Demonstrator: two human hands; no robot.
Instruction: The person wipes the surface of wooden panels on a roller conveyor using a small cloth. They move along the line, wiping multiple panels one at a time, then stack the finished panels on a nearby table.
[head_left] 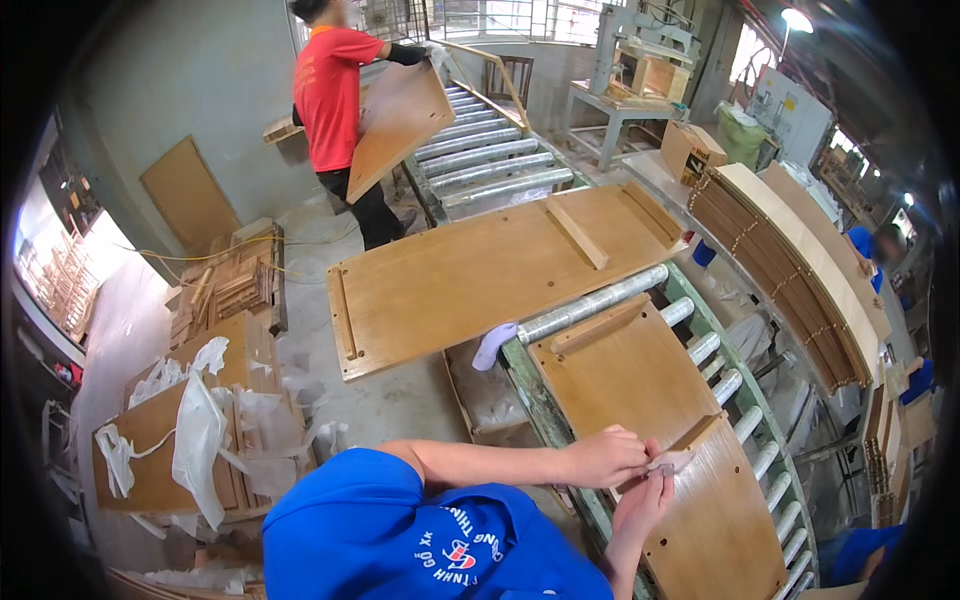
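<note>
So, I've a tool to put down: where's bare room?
Bare: the near panel between its upper strip and lower strip; the far panel between its left-end strip and inner strip. Crowded: around left hand and right hand.

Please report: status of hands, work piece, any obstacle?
Left hand, right hand seemingly pinching small pale piece beside wooden strip. Wooden panel on rollers. Second panel crosswise beyond, clear of hands.

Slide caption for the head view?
Left hand and right hand meet at a wooden strip on a brown panel atop metal rollers.
</note>
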